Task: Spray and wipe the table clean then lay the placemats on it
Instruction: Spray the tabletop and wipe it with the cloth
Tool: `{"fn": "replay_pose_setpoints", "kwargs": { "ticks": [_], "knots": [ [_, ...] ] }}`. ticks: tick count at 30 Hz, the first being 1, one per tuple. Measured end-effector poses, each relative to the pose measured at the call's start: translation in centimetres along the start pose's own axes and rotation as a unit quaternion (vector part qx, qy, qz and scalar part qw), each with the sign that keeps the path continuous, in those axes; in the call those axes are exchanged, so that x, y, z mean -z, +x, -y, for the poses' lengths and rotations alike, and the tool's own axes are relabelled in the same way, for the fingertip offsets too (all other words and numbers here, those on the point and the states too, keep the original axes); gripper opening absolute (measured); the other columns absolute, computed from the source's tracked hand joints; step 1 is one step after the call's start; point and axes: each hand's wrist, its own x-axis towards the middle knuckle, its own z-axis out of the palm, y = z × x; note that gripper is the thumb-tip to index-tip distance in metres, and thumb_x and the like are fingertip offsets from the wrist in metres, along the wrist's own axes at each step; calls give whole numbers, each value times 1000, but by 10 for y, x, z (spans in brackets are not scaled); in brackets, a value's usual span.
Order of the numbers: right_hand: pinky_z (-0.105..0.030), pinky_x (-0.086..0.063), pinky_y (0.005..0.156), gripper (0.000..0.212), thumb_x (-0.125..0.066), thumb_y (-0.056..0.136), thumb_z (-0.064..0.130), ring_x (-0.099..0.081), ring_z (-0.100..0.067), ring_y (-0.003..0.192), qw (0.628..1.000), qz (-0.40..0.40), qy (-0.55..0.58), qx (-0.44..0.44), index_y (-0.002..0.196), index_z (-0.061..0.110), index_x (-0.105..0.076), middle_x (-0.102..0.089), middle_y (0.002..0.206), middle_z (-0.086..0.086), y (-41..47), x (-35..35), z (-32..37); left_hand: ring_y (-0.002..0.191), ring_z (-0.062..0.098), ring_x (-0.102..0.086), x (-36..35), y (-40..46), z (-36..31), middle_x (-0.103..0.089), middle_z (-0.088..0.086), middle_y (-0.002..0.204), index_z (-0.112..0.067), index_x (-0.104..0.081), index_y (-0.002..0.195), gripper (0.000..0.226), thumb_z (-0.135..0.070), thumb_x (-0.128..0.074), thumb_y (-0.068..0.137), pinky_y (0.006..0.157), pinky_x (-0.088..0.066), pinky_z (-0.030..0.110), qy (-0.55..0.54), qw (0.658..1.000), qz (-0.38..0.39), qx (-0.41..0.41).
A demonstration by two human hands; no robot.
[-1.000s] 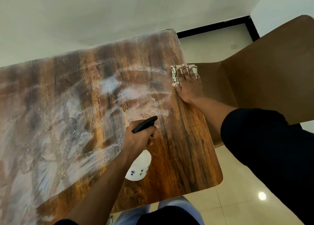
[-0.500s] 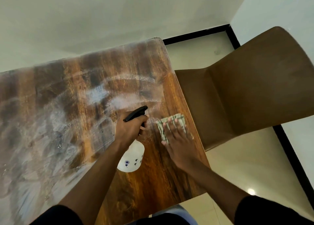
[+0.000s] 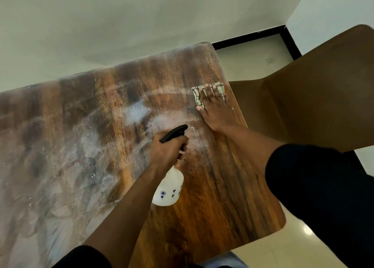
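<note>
The brown wooden table (image 3: 222, 196) fills the view, its left and middle parts streaked with whitish wet smears. My left hand (image 3: 168, 148) grips the neck of a white spray bottle (image 3: 169, 188) with a black trigger head, held just above the tabletop near the middle. My right hand (image 3: 214, 109) presses flat, fingers spread, on a pale patterned cloth (image 3: 197, 97) at the table's right edge, toward the far corner. No placemats are in view.
A brown moulded chair (image 3: 303, 97) stands right against the table's right edge, beside my right hand. The table's far edge meets a pale wall. Glossy tiled floor (image 3: 283, 251) shows past the near right corner.
My right hand slid the cloth from near the spray bottle out along the right edge toward the far corner. The left hand stays on the bottle in about the same spot.
</note>
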Motion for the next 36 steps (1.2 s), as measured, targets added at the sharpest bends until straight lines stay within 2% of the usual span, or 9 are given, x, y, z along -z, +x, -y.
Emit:
{"fn": "replay_pose_setpoints", "kwargs": {
  "ticks": [6,9,11,14,18,22,28,32,36],
  "knots": [
    [-53,1,128,64,-26,110,52,14,-17,159,999,-9,29,-26,166,30,-4,4,174,6,-16,-3,9,55,24,-60,21,13,1,-69,12,73,-40,-73,89,30,-12,-68,98,54,-44,34,-5,1000,8,-17],
    [-53,0,129,63,-24,111,51,18,-19,158,999,-14,30,-28,166,28,-1,8,173,5,-77,-20,17,60,25,-67,35,22,-4,-67,10,74,-43,-70,127,39,-14,-66,100,51,-46,30,0,1000,20,-23],
    [-52,3,129,64,-20,111,53,20,-20,158,999,-16,17,-35,165,29,3,11,172,4,-125,-36,19,62,29,-71,45,30,-10,-66,12,75,-36,-68,139,44,-14,-67,100,50,-50,30,9,999,29,-16],
    [-47,10,128,65,-15,109,54,26,-18,156,997,-6,-20,-69,164,31,11,18,171,5,-189,-58,25,55,29,-70,56,40,-19,-66,10,68,-27,-75,131,40,-7,-70,96,55,-56,39,0,1000,25,-4],
    [-42,16,123,68,-4,103,61,34,-14,152,995,11,-30,-99,161,35,18,27,168,8,-214,-71,25,48,25,-64,61,51,-25,-64,11,61,-30,-79,116,37,-5,-70,89,62,-59,43,-8,1000,14,-13],
    [-49,-2,129,66,-11,107,57,17,-18,159,996,-25,-43,-70,165,30,6,8,172,3,-180,-65,9,62,32,-70,58,66,-31,-66,15,73,-21,-78,115,31,-7,-72,88,55,-57,41,-18,1000,15,-7],
    [-51,-4,129,64,-20,110,52,15,-19,159,997,-56,-15,-51,166,27,-2,6,174,3,-71,-25,-12,71,39,-66,45,82,-50,-59,21,77,-18,-76,90,21,1,-65,94,40,-46,26,-15,1000,23,-9],
    [-51,2,129,65,-21,110,53,15,-20,159,998,-51,1,-48,166,28,0,9,174,2,4,7,-25,71,39,-57,33,103,-66,-53,16,72,-31,-77,104,40,4,-61,95,42,-49,24,-39,999,22,-18],
    [-51,1,128,64,-23,110,53,10,-21,160,998,-51,5,-35,166,29,-3,6,174,2,68,32,-35,63,37,-73,28,124,-74,-62,15,71,-23,-73,132,41,-3,-63,98,40,-44,26,-8,1000,22,-3]
  ]
}}
